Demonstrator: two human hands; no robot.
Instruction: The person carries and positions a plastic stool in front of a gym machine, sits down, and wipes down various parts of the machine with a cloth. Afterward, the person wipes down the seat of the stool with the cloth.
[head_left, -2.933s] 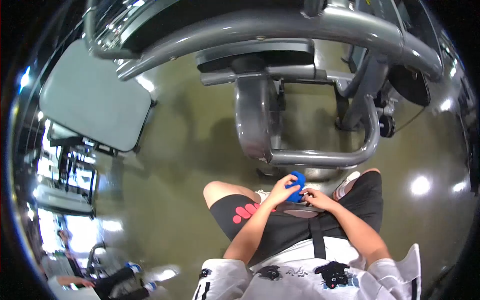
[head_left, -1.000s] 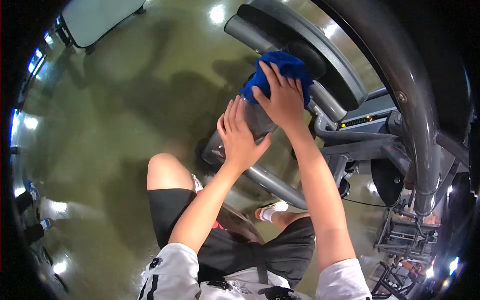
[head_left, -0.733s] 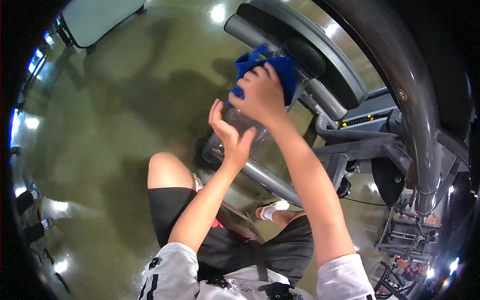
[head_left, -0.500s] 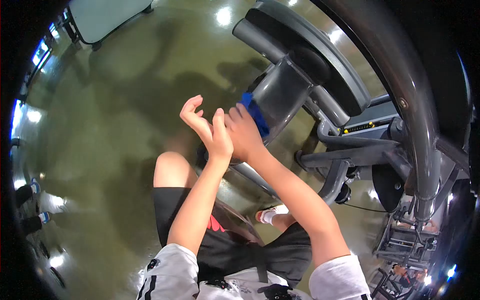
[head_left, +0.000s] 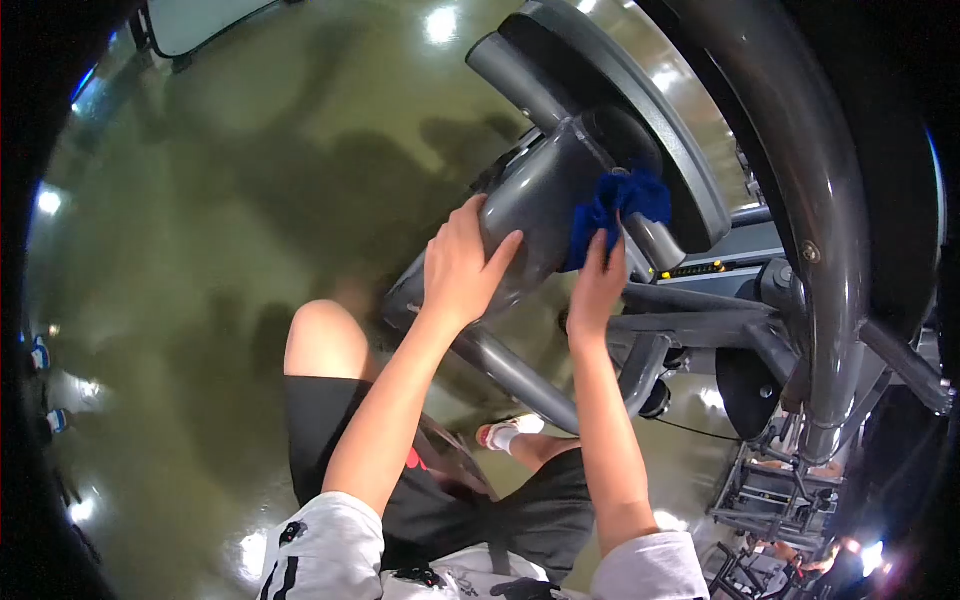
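Observation:
A thick dark-grey metal beam of a gym machine runs up in front of me. On its lower left part lies my left hand, fingers spread, thumb apart, holding nothing. To the right, my right hand pinches a crumpled blue cloth between thumb and fingers. The cloth is bunched up against the beam's right side, close to the black pad at the top. Part of the right fingers is hidden behind the cloth.
A large curved grey tube arches along the right. Lower frame bars and a cable sit below it. My bent knee is under the left arm. A white panel stands at the upper left, on the greenish floor.
My hands have moved apart. The left hand has come down onto the beam, and the right hand has carried the blue cloth across to the beam's right side.

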